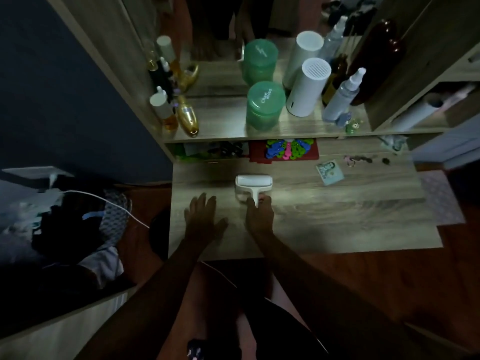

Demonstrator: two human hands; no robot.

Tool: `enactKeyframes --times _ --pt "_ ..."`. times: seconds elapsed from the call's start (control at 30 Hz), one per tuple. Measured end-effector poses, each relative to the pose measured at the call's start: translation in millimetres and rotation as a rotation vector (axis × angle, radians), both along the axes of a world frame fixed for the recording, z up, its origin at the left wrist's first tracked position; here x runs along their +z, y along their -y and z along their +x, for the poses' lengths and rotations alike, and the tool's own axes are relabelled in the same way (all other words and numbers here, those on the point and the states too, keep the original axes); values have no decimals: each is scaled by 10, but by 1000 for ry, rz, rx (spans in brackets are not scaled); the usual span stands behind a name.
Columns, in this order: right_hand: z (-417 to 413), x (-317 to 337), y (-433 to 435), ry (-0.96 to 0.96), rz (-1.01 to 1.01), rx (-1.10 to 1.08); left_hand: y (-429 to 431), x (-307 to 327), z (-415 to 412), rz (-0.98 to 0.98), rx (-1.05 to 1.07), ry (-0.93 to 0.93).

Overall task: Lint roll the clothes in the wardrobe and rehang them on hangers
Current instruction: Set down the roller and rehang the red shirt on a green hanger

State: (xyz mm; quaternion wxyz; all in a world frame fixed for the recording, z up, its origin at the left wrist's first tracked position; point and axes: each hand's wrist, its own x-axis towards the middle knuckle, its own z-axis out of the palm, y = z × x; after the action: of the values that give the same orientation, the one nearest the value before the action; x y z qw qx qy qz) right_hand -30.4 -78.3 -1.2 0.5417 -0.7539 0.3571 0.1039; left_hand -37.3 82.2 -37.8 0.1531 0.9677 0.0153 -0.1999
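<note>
The lint roller [253, 185] handle lies under the right hand [259, 216] fingertips' grip.

Both hands forward, left [204, 216] flat, right [259, 216] fingers curled.

The wood-grain counter [337, 219] carries a white lint roller [253, 185], a banknote [330, 172] and small trinkets [359, 159]. The shelf [223, 118] behind holds 1 green jar [263, 105], 1 white cylinder [307, 87], a spray bottle [342, 97] and perfume bottles [179, 115].
</note>
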Motion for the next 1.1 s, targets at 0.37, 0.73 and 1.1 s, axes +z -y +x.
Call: enactKeyframes --times 0.37,0.73,1.1 --pt "-59 -446 78 -18 -119 228 38 -42 30 23 18 -40" --pt "-264 -86 64 32 -274 287 -64 98 -83 -16 66 -32" --pt "-861 1033 -1610 386 -36 725 -1572 1174 -1506 -77 490 411"
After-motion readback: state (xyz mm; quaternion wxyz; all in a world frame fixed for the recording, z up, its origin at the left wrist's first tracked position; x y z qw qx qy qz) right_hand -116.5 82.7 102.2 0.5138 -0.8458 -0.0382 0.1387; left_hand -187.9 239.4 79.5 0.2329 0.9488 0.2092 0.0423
